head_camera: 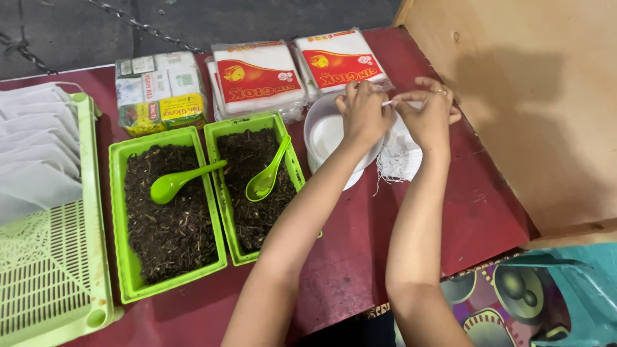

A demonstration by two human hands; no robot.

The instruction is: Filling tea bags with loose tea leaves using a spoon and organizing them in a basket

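A thin white string [388,103] is pinched between the closed fingers of the left hand [364,115] and right hand [427,115] above a white bowl [324,135].

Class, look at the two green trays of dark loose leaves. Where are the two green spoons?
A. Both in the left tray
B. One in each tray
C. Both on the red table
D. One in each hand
B: one green spoon lies in the left tray and the other spoon in the right tray.

My left hand [363,112] hides part of the round white plastic bowl [324,135]; what my fingertips pinch is too small to tell.
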